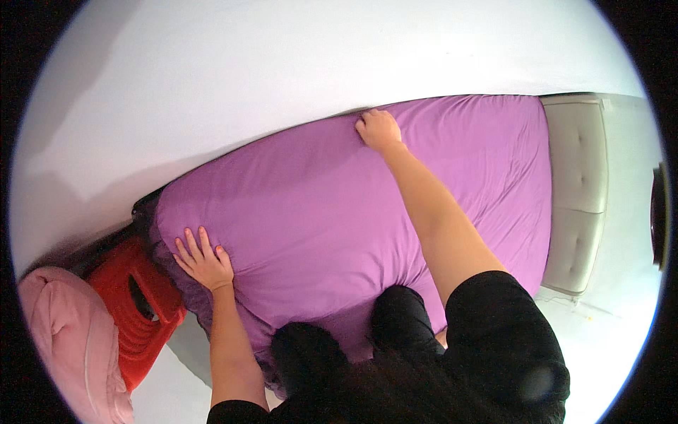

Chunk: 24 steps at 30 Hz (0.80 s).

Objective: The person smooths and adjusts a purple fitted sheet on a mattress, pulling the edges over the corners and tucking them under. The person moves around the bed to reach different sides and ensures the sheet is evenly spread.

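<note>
A purple fitted sheet (318, 212) covers the mattress of a bed in front of me. My left hand (205, 263) rests flat on it with fingers spread, close to the foot end at left. Across the bed, my right hand (380, 129) lies at the mattress's far edge by the wall. Its fingers are curled, and whether cloth is pinched in them is hidden. Creases run through the sheet near the headboard end and around my knees. Much of its middle is fairly smooth.
A white wall (318, 58) borders the bed's far side. The cream padded headboard (574, 196) stands at right. At lower left is a red plastic chair (159, 297) with pink fabric (74, 339) beside it. My black-clothed knees (400, 318) press onto the near side.
</note>
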Motion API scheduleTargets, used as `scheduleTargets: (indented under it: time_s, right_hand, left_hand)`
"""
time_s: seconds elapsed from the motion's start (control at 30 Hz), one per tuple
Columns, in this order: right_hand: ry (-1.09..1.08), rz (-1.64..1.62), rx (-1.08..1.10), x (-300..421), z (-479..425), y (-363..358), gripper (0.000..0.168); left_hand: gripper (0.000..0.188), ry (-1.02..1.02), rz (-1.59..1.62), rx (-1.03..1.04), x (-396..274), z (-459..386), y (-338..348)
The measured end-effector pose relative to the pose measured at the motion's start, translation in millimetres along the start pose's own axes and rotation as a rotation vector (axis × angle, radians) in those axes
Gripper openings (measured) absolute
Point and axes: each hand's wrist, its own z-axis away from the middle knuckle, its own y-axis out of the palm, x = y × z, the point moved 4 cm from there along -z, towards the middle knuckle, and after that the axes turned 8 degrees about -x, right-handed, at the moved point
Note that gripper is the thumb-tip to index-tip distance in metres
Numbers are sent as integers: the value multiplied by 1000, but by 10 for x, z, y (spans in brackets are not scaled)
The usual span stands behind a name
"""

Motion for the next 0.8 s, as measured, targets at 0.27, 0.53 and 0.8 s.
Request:
scheduleTargets:
  time_s: [0.27, 0.53, 0.8]
  right_hand:
    - [144, -20, 352, 197, -279, 83, 55]
    - [70, -409, 277, 271, -445, 261, 58]
    - [-324, -650, 111, 229, 218, -349, 39]
  left_hand:
    - [54, 18, 26, -61, 17, 25, -22]
    - [54, 35, 12, -109, 7, 46, 38]
    - [59, 54, -51, -94, 4, 8, -17]
